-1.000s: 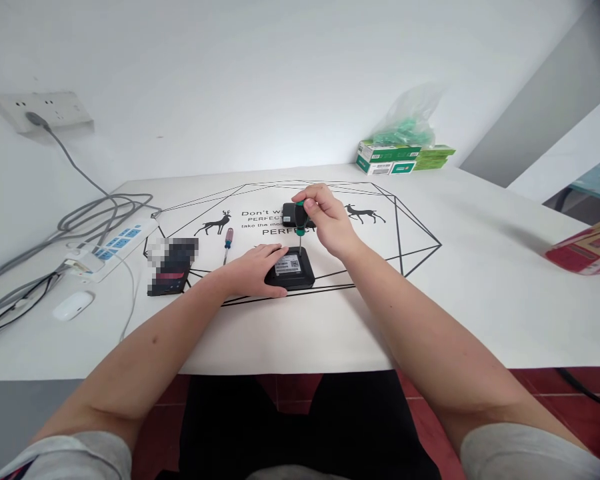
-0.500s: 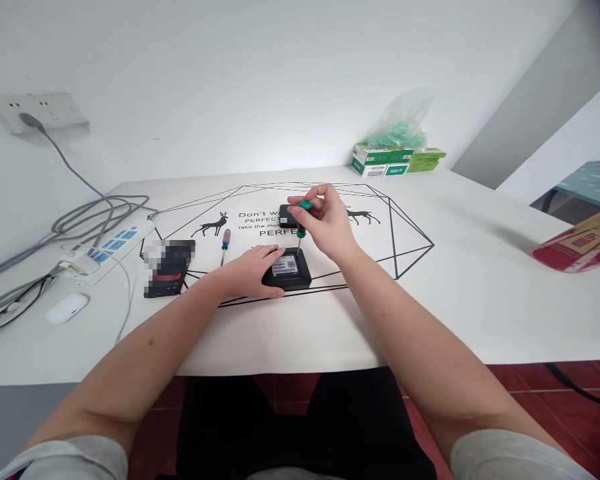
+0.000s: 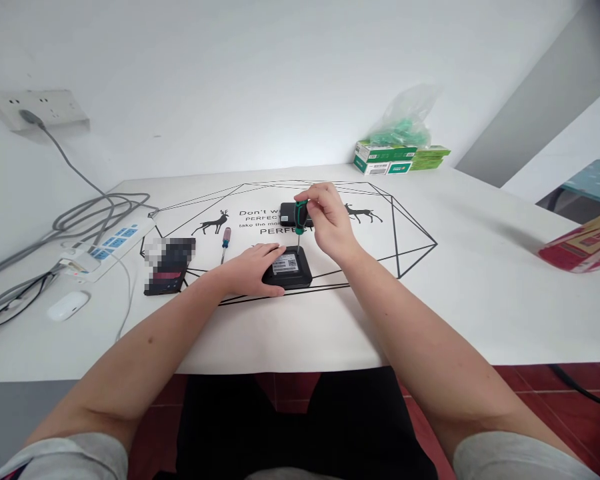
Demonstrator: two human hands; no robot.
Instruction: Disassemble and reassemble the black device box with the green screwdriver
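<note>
Left hand (image 3: 255, 268) steadies the black box (image 3: 287, 267) on the table (image 3: 290, 333); right-hand (image 3: 330, 223) fingers grip the green screwdriver (image 3: 301, 217), whose upright tip could slip if pressed off-axis.

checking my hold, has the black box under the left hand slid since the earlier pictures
No, the black box sits in the same place against the printed lettering just beyond it.
</note>
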